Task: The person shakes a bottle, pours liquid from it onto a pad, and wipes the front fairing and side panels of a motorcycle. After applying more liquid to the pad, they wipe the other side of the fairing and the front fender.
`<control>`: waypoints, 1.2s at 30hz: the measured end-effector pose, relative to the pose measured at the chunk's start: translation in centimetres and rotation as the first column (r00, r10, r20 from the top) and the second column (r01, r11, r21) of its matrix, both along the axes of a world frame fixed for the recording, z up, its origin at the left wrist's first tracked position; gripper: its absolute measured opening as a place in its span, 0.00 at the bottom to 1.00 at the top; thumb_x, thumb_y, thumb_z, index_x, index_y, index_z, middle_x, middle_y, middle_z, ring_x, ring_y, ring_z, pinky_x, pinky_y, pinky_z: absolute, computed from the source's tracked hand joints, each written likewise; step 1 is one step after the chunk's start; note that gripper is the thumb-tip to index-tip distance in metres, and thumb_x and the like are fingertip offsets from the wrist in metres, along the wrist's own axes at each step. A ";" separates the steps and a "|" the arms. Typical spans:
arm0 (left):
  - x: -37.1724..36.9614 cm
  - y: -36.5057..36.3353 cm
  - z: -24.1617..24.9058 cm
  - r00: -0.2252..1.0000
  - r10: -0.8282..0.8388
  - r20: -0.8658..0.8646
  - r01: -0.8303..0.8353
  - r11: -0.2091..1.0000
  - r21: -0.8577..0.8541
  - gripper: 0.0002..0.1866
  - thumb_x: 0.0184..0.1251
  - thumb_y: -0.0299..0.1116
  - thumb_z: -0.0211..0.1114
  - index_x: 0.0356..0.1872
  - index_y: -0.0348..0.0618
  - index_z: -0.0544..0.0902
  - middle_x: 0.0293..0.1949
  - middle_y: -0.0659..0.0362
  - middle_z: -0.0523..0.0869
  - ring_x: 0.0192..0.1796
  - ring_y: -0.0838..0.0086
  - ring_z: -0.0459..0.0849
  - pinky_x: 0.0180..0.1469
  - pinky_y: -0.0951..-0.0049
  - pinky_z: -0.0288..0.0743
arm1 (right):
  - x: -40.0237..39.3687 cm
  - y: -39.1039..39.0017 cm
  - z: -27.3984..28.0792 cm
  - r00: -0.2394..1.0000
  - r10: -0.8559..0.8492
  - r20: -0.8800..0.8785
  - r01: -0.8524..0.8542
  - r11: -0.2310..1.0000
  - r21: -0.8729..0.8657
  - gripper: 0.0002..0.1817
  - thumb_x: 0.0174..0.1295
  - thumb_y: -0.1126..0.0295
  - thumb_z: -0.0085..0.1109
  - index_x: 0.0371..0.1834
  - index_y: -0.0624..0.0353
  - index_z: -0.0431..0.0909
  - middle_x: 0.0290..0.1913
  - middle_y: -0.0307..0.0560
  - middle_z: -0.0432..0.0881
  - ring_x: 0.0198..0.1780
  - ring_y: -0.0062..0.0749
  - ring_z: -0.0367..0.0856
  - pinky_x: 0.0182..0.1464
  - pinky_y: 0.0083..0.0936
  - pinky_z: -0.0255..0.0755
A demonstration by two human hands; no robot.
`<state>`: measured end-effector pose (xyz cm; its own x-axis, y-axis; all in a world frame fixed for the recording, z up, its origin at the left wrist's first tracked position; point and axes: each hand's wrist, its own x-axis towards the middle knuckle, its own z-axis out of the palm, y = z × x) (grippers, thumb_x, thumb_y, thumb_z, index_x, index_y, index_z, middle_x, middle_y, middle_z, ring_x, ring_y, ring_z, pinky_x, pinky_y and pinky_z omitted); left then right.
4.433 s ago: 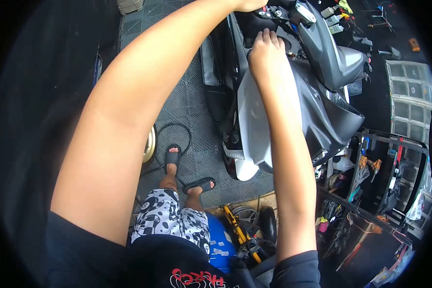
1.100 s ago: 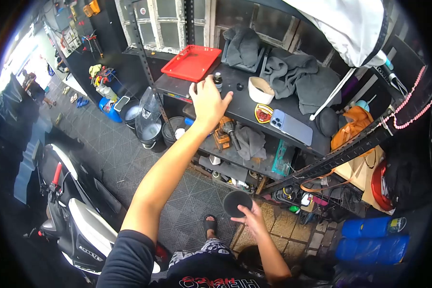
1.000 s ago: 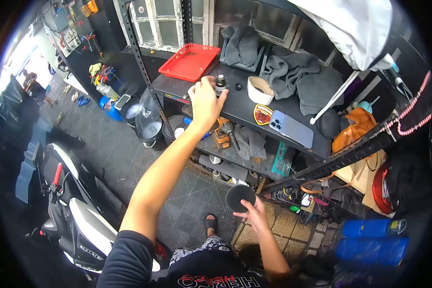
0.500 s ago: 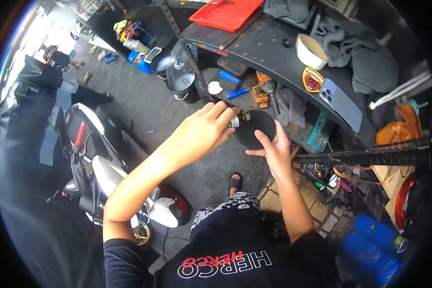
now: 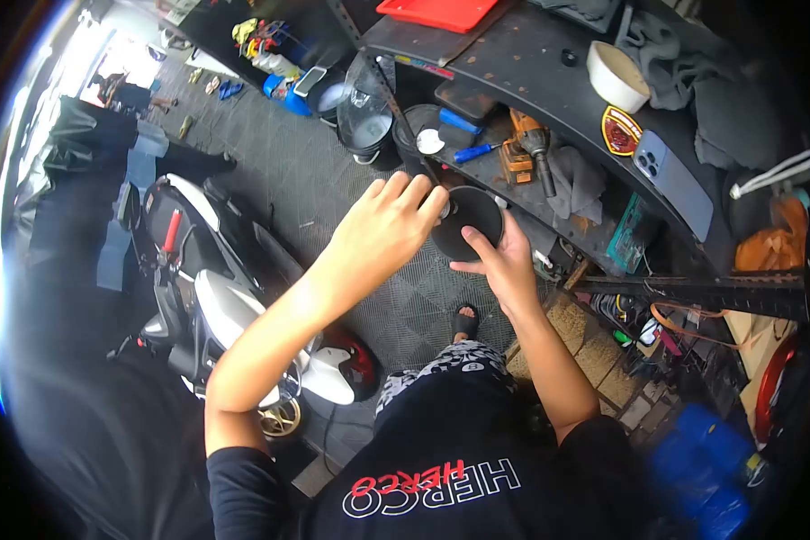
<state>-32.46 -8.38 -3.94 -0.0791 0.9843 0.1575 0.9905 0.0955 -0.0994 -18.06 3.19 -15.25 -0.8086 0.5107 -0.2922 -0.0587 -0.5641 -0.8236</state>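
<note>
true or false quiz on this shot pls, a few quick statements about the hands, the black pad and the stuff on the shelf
1. The right hand holds a round black pad. True.
2. The left hand rests on the scooter. False: it is raised in front of the person, fingertips at the pad's edge, seemingly holding a small item there.
3. A red tray sits on the top shelf. True.
4. The phone lies on the floor. False: it lies on the top shelf, beside a red and yellow badge.
5. An orange drill lies on the lower shelf. True.
</note>
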 end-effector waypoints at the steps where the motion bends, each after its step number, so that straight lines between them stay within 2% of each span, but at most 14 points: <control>1: 0.0 0.4 -0.1 1.000 -0.020 -0.008 0.020 1.000 0.002 0.15 0.67 0.35 0.68 0.47 0.38 0.78 0.40 0.57 0.79 0.45 0.65 0.79 0.49 0.65 0.75 | -0.2 0.2 -0.4 1.000 -0.005 0.015 0.006 0.999 -0.044 0.23 0.72 0.75 0.63 0.68 0.67 0.71 0.56 0.50 0.83 0.47 0.31 0.89 0.37 0.30 0.93; 4: 0.6 0.6 -0.3 0.999 -0.015 0.036 0.013 0.999 0.046 0.14 0.67 0.34 0.68 0.48 0.38 0.78 0.41 0.56 0.79 0.44 0.63 0.80 0.49 0.64 0.75 | 0.3 0.4 0.0 1.000 -0.004 0.021 0.005 1.000 -0.025 0.20 0.72 0.73 0.64 0.64 0.67 0.75 0.54 0.48 0.85 0.48 0.30 0.89 0.39 0.29 0.93; 10: -1.0 0.3 1.2 0.936 0.036 0.349 -0.048 0.998 0.027 0.14 0.71 0.31 0.67 0.52 0.36 0.78 0.45 0.49 0.82 0.47 0.51 0.81 0.53 0.57 0.75 | 0.4 0.7 -0.4 1.000 0.004 0.026 -0.001 0.994 -0.111 0.18 0.72 0.71 0.64 0.61 0.68 0.78 0.51 0.48 0.87 0.47 0.31 0.90 0.39 0.28 0.92; 15: -0.9 0.5 2.3 0.949 0.013 0.314 -0.027 0.999 0.041 0.14 0.71 0.31 0.67 0.51 0.36 0.78 0.45 0.50 0.82 0.47 0.52 0.80 0.52 0.57 0.75 | -0.1 1.0 0.2 1.000 0.016 -0.005 -0.016 0.987 -0.160 0.19 0.72 0.71 0.63 0.62 0.69 0.77 0.53 0.51 0.86 0.47 0.33 0.90 0.40 0.30 0.93; 23: -2.0 0.1 0.9 0.959 0.044 0.281 -0.048 0.999 0.006 0.14 0.72 0.30 0.67 0.53 0.35 0.78 0.47 0.49 0.83 0.49 0.53 0.82 0.53 0.59 0.76 | -0.5 1.2 0.5 1.000 0.025 -0.005 -0.026 0.996 -0.083 0.16 0.73 0.71 0.63 0.59 0.65 0.79 0.53 0.46 0.87 0.49 0.29 0.89 0.39 0.29 0.92; 25: -2.8 0.0 0.4 0.855 0.056 0.516 -0.140 0.982 0.126 0.15 0.73 0.28 0.66 0.56 0.34 0.77 0.50 0.46 0.83 0.52 0.55 0.84 0.55 0.63 0.77 | -0.5 1.3 0.5 0.999 0.022 -0.026 -0.025 0.991 -0.130 0.15 0.73 0.70 0.62 0.59 0.64 0.79 0.53 0.45 0.86 0.49 0.28 0.89 0.39 0.29 0.91; 26: -3.4 -0.3 0.1 0.766 0.112 0.633 -0.195 0.979 0.063 0.16 0.76 0.28 0.65 0.59 0.35 0.76 0.54 0.49 0.84 0.55 0.62 0.86 0.57 0.66 0.77 | -0.5 1.4 0.4 0.999 0.016 -0.047 -0.024 0.984 -0.177 0.15 0.73 0.70 0.62 0.59 0.64 0.79 0.53 0.44 0.86 0.49 0.28 0.89 0.40 0.30 0.91; 27: -3.7 -0.7 -0.7 0.765 0.110 0.635 -0.195 0.979 0.065 0.16 0.76 0.28 0.65 0.59 0.35 0.76 0.54 0.49 0.84 0.55 0.62 0.86 0.57 0.66 0.77 | -0.3 1.5 0.5 0.999 0.016 -0.045 -0.024 0.984 -0.174 0.15 0.73 0.70 0.62 0.59 0.64 0.79 0.53 0.44 0.86 0.49 0.28 0.89 0.40 0.30 0.91; 29: -4.5 -1.3 -3.1 0.235 0.076 0.969 -0.309 0.951 0.000 0.17 0.77 0.30 0.66 0.61 0.37 0.75 0.57 0.55 0.85 0.57 0.69 0.85 0.58 0.67 0.78 | 0.0 1.9 0.9 0.994 -0.028 -0.105 -0.008 0.944 -0.329 0.16 0.72 0.70 0.63 0.59 0.64 0.79 0.52 0.45 0.86 0.48 0.29 0.89 0.39 0.30 0.92; 30: -4.6 -1.5 -4.0 0.025 -0.012 1.000 -0.299 0.954 0.019 0.24 0.77 0.32 0.68 0.68 0.38 0.72 0.62 0.59 0.83 0.62 0.73 0.82 0.63 0.68 0.78 | 0.1 2.2 1.2 0.994 -0.032 -0.106 -0.004 0.945 -0.327 0.16 0.72 0.70 0.63 0.59 0.64 0.79 0.52 0.45 0.86 0.48 0.29 0.89 0.39 0.30 0.92; 31: -4.3 -1.6 -4.8 0.024 -0.013 1.000 -0.292 0.956 0.019 0.24 0.77 0.32 0.68 0.68 0.38 0.72 0.62 0.59 0.83 0.62 0.73 0.82 0.63 0.68 0.78 | 0.3 2.4 1.5 0.991 -0.028 -0.132 -0.018 0.942 -0.334 0.16 0.72 0.69 0.63 0.59 0.64 0.79 0.52 0.44 0.86 0.48 0.28 0.89 0.39 0.30 0.91; 33: -2.9 -1.2 -5.3 -0.285 -0.161 0.945 -0.324 0.944 0.063 0.32 0.75 0.34 0.70 0.75 0.39 0.68 0.68 0.56 0.79 0.67 0.72 0.79 0.70 0.65 0.75 | 0.7 2.8 2.4 0.987 -0.035 -0.154 -0.019 0.940 -0.340 0.16 0.72 0.69 0.63 0.59 0.63 0.79 0.52 0.43 0.86 0.47 0.28 0.89 0.38 0.30 0.91; 34: -2.6 -1.2 -5.7 -0.361 -0.140 0.922 -0.301 0.953 0.027 0.37 0.75 0.36 0.70 0.79 0.41 0.64 0.73 0.55 0.75 0.72 0.71 0.75 0.73 0.62 0.73 | 0.9 3.0 2.9 0.988 -0.032 -0.151 -0.016 0.952 -0.305 0.16 0.72 0.69 0.63 0.59 0.63 0.79 0.51 0.43 0.86 0.47 0.28 0.89 0.38 0.30 0.91; 36: -2.2 -0.9 -6.7 -0.410 -0.107 0.906 -0.265 0.964 -0.006 0.33 0.77 0.37 0.68 0.77 0.39 0.67 0.73 0.55 0.75 0.73 0.69 0.75 0.74 0.60 0.71 | 1.4 3.5 3.2 0.989 -0.037 -0.147 -0.002 0.967 -0.257 0.16 0.72 0.69 0.63 0.60 0.63 0.79 0.51 0.42 0.86 0.46 0.27 0.89 0.38 0.30 0.91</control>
